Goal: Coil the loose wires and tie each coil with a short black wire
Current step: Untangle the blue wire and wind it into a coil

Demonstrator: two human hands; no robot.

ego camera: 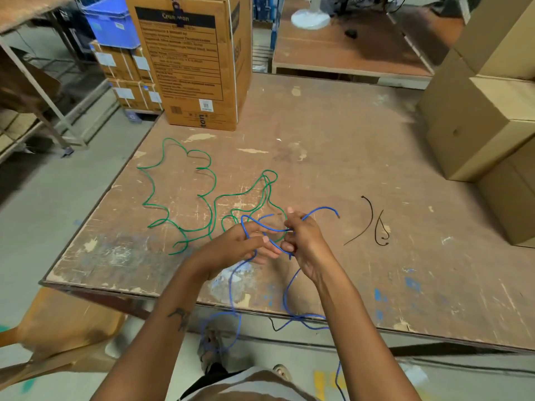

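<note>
Gripping the blue wire (266, 224) with curled fingers, the left hand (243, 244) and right hand (304, 238) should keep loops even, feeding slack from below, with black ties (373, 221) right of the fingers and green wire (179, 192) left.

the tall cardboard box (191, 62) at 11 o'clock on the table (333, 157) carries a black band near its top with a brand word that looks like "crompton", though the middle letters are hidden behind a dark clip (177, 13). at the bottom of the same face, the letters "ton" are printed sideways. the lines of small print in the panel and the white barcode sticker (206, 105) are too blurred to read. white labels on the stacked cartons (127, 82) at 10 o'clock are also not readable.
</note>
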